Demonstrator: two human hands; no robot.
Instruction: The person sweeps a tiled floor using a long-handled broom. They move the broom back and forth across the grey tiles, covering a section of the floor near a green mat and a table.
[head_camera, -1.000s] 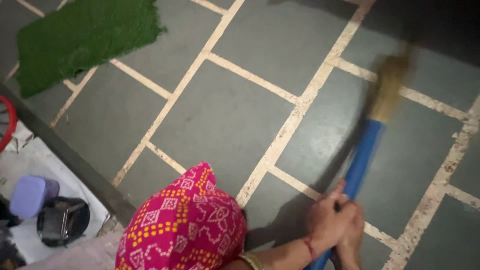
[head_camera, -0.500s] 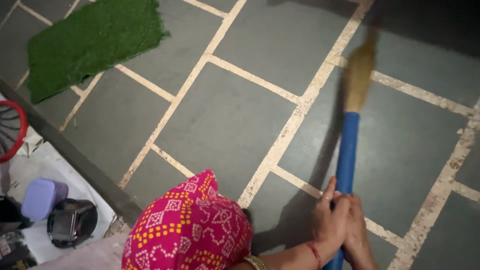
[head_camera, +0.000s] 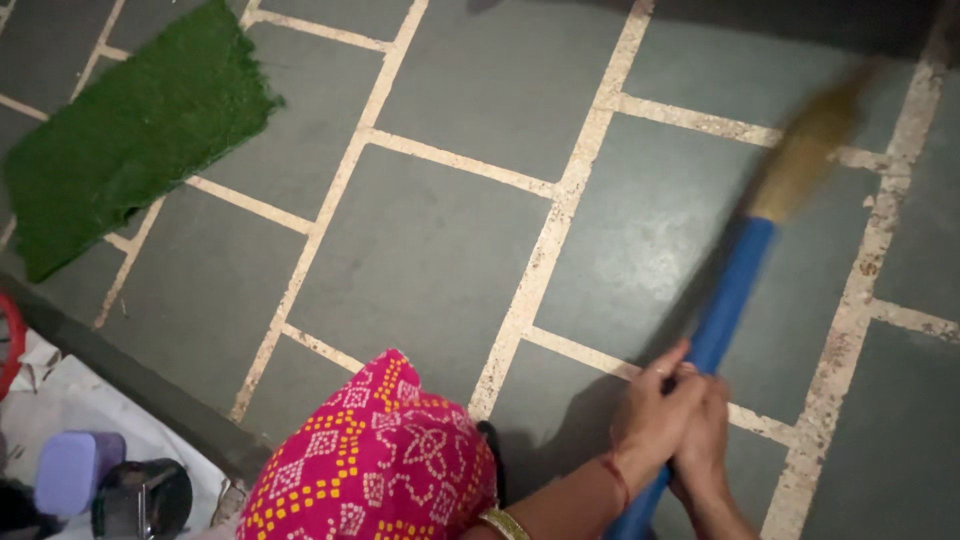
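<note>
Both hands were clasped round the lower end of a long broom with a blue plastic handle (head_camera: 727, 300) and a straw-coloured bristle head. The left hand (head_camera: 655, 415) wrapped the handle from the near side, its fingers curled over the top and a thin red thread (head_camera: 612, 478) tied at the wrist; the right hand (head_camera: 708, 440) gripped just beside it, touching it, on the far side of the handle. A gold bangle (head_camera: 505, 522) showed further down the left forearm at the bottom edge of the view.

From the hands the handle ran up and to the right, slanting across the floor. Its bristle head (head_camera: 808, 150) was blurred and lay over a pale joint between slabs near the upper right.

The floor (head_camera: 420, 260) was made of large grey stone slabs parted by cream-coloured mortar lines. Just left of the hands, a pink cloth patterned with yellow and white dots (head_camera: 375, 465) covered the person's knee. Well apart, at the upper left, a rectangular green mat of artificial grass (head_camera: 130, 130) lay on the slabs. Along the lower left, a dark raised kerb (head_camera: 130, 375) bordered the floor; beyond it stood a small lilac plastic container (head_camera: 72, 470) and a dark round object (head_camera: 145, 497) on a white sheet (head_camera: 80, 405).
</note>
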